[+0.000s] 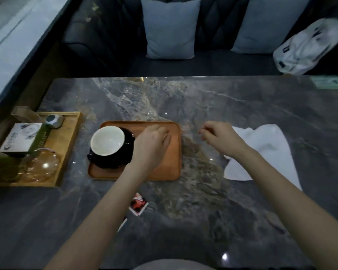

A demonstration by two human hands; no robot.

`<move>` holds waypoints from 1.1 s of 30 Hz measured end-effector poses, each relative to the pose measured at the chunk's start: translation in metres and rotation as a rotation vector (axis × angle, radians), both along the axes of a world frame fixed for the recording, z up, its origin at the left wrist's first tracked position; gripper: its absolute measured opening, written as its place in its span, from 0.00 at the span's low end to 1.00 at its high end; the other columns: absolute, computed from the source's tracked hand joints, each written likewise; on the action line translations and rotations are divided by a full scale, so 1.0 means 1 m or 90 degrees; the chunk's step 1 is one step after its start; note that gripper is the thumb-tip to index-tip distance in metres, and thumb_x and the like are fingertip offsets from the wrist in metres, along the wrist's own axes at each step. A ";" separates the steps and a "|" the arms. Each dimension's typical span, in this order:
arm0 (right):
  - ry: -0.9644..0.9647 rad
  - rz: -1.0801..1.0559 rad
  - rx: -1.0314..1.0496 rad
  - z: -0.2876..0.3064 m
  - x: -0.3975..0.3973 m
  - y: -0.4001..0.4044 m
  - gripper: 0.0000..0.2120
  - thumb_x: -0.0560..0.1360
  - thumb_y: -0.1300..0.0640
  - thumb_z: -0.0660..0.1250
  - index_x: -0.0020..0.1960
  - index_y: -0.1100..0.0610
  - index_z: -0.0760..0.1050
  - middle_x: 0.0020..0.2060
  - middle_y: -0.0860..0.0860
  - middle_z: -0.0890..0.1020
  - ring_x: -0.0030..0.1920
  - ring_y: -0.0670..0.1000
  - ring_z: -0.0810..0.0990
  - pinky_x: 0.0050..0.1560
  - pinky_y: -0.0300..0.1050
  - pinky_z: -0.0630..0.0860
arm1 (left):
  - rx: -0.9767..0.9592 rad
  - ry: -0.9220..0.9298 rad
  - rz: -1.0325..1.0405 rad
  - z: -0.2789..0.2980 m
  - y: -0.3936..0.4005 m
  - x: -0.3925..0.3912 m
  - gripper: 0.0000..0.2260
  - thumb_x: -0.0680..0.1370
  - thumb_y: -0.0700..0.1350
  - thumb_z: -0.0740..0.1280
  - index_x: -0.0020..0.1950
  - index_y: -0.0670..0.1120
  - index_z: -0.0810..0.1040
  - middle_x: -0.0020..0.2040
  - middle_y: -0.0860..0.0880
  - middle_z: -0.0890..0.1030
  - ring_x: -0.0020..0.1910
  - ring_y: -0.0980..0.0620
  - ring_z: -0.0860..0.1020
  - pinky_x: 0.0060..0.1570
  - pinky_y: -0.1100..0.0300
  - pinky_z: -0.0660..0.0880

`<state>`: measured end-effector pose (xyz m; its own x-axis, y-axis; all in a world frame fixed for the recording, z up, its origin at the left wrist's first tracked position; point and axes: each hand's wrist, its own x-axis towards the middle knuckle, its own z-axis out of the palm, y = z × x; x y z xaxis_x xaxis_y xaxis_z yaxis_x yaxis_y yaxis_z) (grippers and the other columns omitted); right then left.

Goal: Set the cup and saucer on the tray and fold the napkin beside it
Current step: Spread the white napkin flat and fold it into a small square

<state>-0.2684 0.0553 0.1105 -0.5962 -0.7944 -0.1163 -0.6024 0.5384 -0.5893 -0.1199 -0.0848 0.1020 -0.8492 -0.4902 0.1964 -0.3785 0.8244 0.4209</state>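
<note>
Blocking part of the tray point(172, 168), the left hand point(152, 145) hung loosely curled, holding nothing, beside the cup point(107, 140) on its saucer point(113, 162). The right hand point(220, 139), likewise empty, covered part of the napkin point(269, 151) on the table point(242, 110).

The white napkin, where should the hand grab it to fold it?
Probably pinch the napkin at its near left corner, coming from the tray side with the right hand. It lies rumpled on the table, and that corner sticks out free.
</note>
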 end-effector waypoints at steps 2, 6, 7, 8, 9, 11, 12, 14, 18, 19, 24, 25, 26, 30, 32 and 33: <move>0.001 -0.020 -0.016 -0.001 -0.016 0.031 0.09 0.77 0.59 0.59 0.48 0.59 0.77 0.42 0.54 0.83 0.45 0.55 0.80 0.46 0.48 0.74 | -0.013 0.015 -0.048 -0.005 0.033 -0.018 0.12 0.75 0.47 0.60 0.46 0.41 0.79 0.43 0.42 0.81 0.45 0.41 0.79 0.38 0.51 0.77; 0.041 -0.067 -0.045 -0.015 -0.042 0.089 0.09 0.76 0.60 0.61 0.54 0.60 0.77 0.43 0.53 0.82 0.43 0.52 0.77 0.47 0.48 0.73 | 0.029 0.004 -0.110 -0.022 0.090 -0.057 0.13 0.73 0.43 0.65 0.54 0.39 0.78 0.51 0.41 0.81 0.52 0.41 0.78 0.47 0.52 0.76; 0.045 -0.077 -0.050 -0.021 -0.047 0.102 0.09 0.75 0.60 0.62 0.53 0.59 0.77 0.42 0.52 0.81 0.42 0.51 0.77 0.47 0.49 0.74 | 0.038 -0.003 -0.126 -0.029 0.103 -0.065 0.14 0.73 0.44 0.65 0.56 0.39 0.77 0.52 0.40 0.80 0.53 0.41 0.78 0.48 0.52 0.76; 0.048 -0.083 -0.047 -0.028 -0.052 0.115 0.08 0.74 0.60 0.63 0.53 0.58 0.77 0.41 0.50 0.80 0.42 0.50 0.77 0.48 0.50 0.75 | 0.052 -0.012 -0.143 -0.037 0.116 -0.072 0.15 0.72 0.44 0.65 0.56 0.38 0.77 0.53 0.40 0.80 0.53 0.41 0.78 0.49 0.52 0.75; 0.051 -0.083 -0.033 -0.036 -0.056 0.127 0.08 0.74 0.59 0.64 0.52 0.58 0.77 0.42 0.50 0.80 0.43 0.50 0.77 0.49 0.50 0.75 | 0.072 -0.026 -0.156 -0.046 0.128 -0.077 0.16 0.72 0.45 0.65 0.57 0.38 0.77 0.53 0.39 0.80 0.53 0.40 0.78 0.50 0.51 0.75; 0.057 -0.064 0.004 -0.053 -0.061 0.149 0.10 0.72 0.58 0.67 0.53 0.57 0.77 0.48 0.52 0.81 0.50 0.52 0.77 0.51 0.48 0.74 | 0.093 -0.067 -0.193 -0.066 0.148 -0.085 0.16 0.72 0.44 0.67 0.57 0.38 0.77 0.55 0.39 0.80 0.53 0.39 0.78 0.52 0.50 0.75; 0.059 -0.048 0.021 -0.062 -0.061 0.159 0.12 0.71 0.56 0.68 0.54 0.57 0.77 0.51 0.52 0.81 0.53 0.53 0.76 0.53 0.46 0.73 | 0.086 -0.092 -0.214 -0.077 0.155 -0.088 0.17 0.71 0.44 0.68 0.57 0.37 0.77 0.57 0.38 0.79 0.55 0.39 0.77 0.54 0.48 0.75; 0.070 -0.005 0.054 -0.078 -0.061 0.176 0.18 0.69 0.53 0.71 0.57 0.55 0.75 0.56 0.52 0.79 0.57 0.52 0.74 0.55 0.44 0.71 | 0.062 -0.156 -0.247 -0.098 0.166 -0.093 0.21 0.72 0.47 0.67 0.60 0.37 0.75 0.62 0.37 0.76 0.61 0.38 0.74 0.59 0.45 0.73; 0.129 0.079 0.153 -0.103 -0.060 0.192 0.29 0.68 0.52 0.71 0.66 0.56 0.68 0.65 0.54 0.73 0.64 0.55 0.70 0.64 0.46 0.67 | 0.026 -0.230 -0.294 -0.121 0.183 -0.098 0.27 0.74 0.52 0.61 0.70 0.39 0.66 0.71 0.40 0.67 0.70 0.41 0.65 0.67 0.46 0.66; 0.143 0.088 0.175 -0.107 -0.060 0.194 0.29 0.69 0.54 0.70 0.68 0.57 0.66 0.67 0.55 0.71 0.66 0.55 0.68 0.66 0.47 0.65 | 0.022 -0.257 -0.297 -0.127 0.187 -0.098 0.29 0.77 0.53 0.60 0.73 0.42 0.59 0.75 0.42 0.60 0.74 0.44 0.58 0.71 0.49 0.59; 0.174 0.086 0.155 -0.116 -0.061 0.197 0.17 0.75 0.62 0.61 0.63 0.62 0.73 0.63 0.58 0.75 0.63 0.58 0.71 0.64 0.49 0.66 | 0.036 -0.323 -0.268 -0.140 0.195 -0.096 0.27 0.80 0.52 0.55 0.75 0.47 0.51 0.77 0.49 0.50 0.76 0.51 0.48 0.73 0.53 0.47; 0.174 0.084 0.146 -0.117 -0.062 0.196 0.15 0.76 0.61 0.61 0.61 0.61 0.75 0.60 0.57 0.77 0.62 0.57 0.72 0.63 0.49 0.68 | 0.032 -0.324 -0.263 -0.139 0.195 -0.096 0.26 0.80 0.52 0.56 0.75 0.47 0.52 0.77 0.49 0.50 0.76 0.52 0.48 0.73 0.52 0.47; 0.166 0.075 0.133 -0.117 -0.064 0.196 0.13 0.76 0.61 0.60 0.59 0.61 0.77 0.58 0.57 0.79 0.59 0.57 0.74 0.61 0.49 0.70 | 0.027 -0.328 -0.260 -0.138 0.195 -0.098 0.26 0.80 0.52 0.56 0.75 0.48 0.52 0.77 0.50 0.51 0.76 0.52 0.49 0.72 0.51 0.48; 0.037 -0.016 0.053 -0.110 -0.069 0.189 0.11 0.77 0.58 0.60 0.50 0.59 0.81 0.48 0.56 0.84 0.49 0.57 0.79 0.50 0.52 0.76 | 0.036 -0.318 -0.234 -0.124 0.192 -0.108 0.23 0.78 0.53 0.60 0.71 0.48 0.64 0.73 0.49 0.65 0.72 0.50 0.61 0.71 0.47 0.53; -0.024 -0.055 0.007 -0.101 -0.070 0.183 0.11 0.77 0.59 0.59 0.45 0.60 0.80 0.43 0.56 0.84 0.45 0.55 0.80 0.45 0.48 0.75 | 0.049 -0.221 -0.210 -0.112 0.191 -0.113 0.14 0.76 0.51 0.63 0.59 0.47 0.75 0.59 0.47 0.79 0.60 0.46 0.74 0.62 0.50 0.65; -0.047 -0.075 -0.024 -0.095 -0.071 0.180 0.11 0.77 0.60 0.58 0.44 0.60 0.79 0.42 0.55 0.84 0.44 0.54 0.80 0.43 0.45 0.73 | 0.075 -0.156 -0.189 -0.104 0.192 -0.115 0.11 0.76 0.50 0.64 0.55 0.47 0.77 0.52 0.46 0.81 0.54 0.45 0.77 0.54 0.52 0.70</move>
<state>-0.3390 0.2355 0.0154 -0.6765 -0.7239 -0.1349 -0.4905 0.5797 -0.6507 -0.2349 0.1071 -0.0018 -0.9719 -0.2241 -0.0719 -0.2323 0.8646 0.4455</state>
